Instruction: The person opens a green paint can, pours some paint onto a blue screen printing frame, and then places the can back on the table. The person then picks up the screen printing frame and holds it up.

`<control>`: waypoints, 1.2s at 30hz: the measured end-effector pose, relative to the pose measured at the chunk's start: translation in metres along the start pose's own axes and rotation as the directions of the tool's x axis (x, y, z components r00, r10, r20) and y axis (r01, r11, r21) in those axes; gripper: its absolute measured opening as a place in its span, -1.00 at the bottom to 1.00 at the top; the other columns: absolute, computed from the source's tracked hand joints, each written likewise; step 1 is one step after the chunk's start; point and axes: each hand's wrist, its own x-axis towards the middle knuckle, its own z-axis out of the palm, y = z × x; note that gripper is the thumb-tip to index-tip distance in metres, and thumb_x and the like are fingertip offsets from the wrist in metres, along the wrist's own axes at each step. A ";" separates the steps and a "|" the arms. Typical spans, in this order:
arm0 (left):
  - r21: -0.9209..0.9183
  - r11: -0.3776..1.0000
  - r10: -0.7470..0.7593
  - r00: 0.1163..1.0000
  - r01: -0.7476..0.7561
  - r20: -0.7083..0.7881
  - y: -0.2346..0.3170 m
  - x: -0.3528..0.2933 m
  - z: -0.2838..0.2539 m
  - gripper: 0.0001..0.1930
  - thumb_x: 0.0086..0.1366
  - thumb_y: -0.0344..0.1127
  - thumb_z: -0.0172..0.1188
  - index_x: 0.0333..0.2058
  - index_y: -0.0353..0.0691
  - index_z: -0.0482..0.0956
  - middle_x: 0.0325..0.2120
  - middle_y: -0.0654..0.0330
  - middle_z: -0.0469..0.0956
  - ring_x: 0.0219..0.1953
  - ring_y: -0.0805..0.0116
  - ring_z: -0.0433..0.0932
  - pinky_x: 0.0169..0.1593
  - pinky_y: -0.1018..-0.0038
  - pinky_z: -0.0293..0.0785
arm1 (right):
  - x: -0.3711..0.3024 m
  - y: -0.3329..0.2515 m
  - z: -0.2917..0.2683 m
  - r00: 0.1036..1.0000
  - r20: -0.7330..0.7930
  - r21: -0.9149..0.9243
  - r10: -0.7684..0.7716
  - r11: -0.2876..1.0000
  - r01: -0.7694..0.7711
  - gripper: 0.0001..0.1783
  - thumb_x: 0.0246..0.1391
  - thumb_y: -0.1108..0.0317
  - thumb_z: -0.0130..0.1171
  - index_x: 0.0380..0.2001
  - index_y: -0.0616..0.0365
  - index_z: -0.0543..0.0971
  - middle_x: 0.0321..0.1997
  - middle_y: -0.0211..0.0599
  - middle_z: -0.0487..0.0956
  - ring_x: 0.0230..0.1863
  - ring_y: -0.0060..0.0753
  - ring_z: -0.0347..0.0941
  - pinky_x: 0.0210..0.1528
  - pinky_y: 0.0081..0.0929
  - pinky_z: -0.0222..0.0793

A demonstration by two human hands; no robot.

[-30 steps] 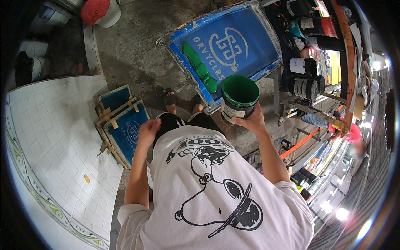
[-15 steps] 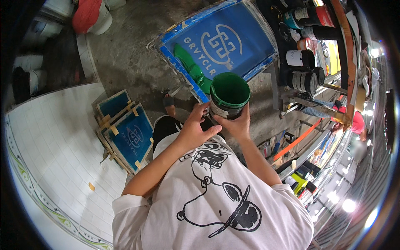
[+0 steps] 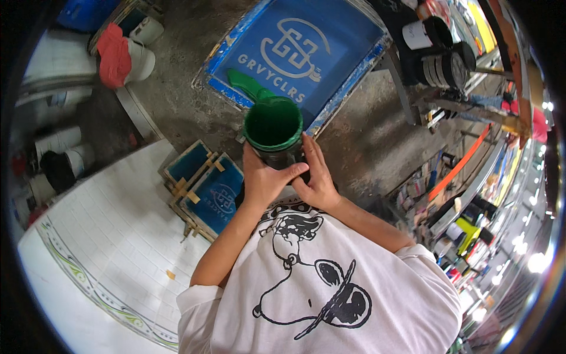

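Both my hands hold a dark plastic tub (image 3: 282, 158) with a green-coated rim and green inner wall. My left hand (image 3: 263, 184) wraps its left side, thumb across the front. My right hand (image 3: 316, 180) grips the right side, its fingers partly hidden behind the tub. The tub's mouth faces up toward me. Just beyond it lies a blue screen-printing frame (image 3: 348, 50) with a pale logo and lettering. A thick streak of green ink (image 3: 247, 84) sits on the frame's near left part, partly covered by the tub.
Smaller framed screens (image 3: 211, 197) lean against a white tiled wall (image 3: 112, 236) at left. A white bucket (image 3: 140, 62) with a red cloth (image 3: 114, 56) stands far left. Dark ink tubs (image 3: 443, 71) sit on the right, near a shelf with an orange bar (image 3: 460, 162). Another person (image 3: 539, 125) is at far right.
My left hand has closed round the tub, where its thumb stood apart before. The tub has shifted left in view, over the frame's near corner, and the whole view has turned.
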 end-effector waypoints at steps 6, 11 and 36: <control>0.176 0.978 -0.115 0.993 0.109 0.026 0.008 0.020 -0.030 -0.05 -0.20 -0.04 0.64 0.10 -0.39 0.33 -0.07 -0.02 0.56 -0.02 0.12 0.59 0.03 0.31 0.51 | 0.002 0.002 -0.009 0.993 0.081 0.178 -0.088 0.981 0.072 -0.15 -0.08 0.55 -0.01 0.40 0.28 0.19 0.40 0.21 0.20 0.45 0.23 0.12 0.43 -0.14 0.10; 0.451 0.886 -0.011 0.968 -0.106 0.249 0.016 0.041 -0.064 -0.03 -0.24 -0.03 0.63 0.12 -0.34 0.35 -0.06 -0.06 0.57 -0.01 0.02 0.59 0.06 0.23 0.50 | 0.026 0.012 -0.062 0.996 -0.073 0.012 -0.053 0.998 0.054 -0.39 0.05 0.49 0.07 0.23 0.32 0.40 0.19 0.13 0.39 0.25 0.15 0.34 0.32 -0.14 0.25; 0.775 0.499 0.034 0.902 -0.388 0.430 0.045 0.071 -0.062 0.06 -0.29 0.08 0.57 0.18 -0.33 0.32 -0.03 -0.10 0.55 0.06 -0.09 0.50 0.18 -0.01 0.32 | 0.095 0.017 -0.052 0.986 0.147 -0.327 -0.073 0.938 0.118 -0.29 0.14 -0.03 -0.19 0.29 0.02 0.45 0.48 0.26 0.06 0.50 0.28 -0.06 0.51 0.17 -0.20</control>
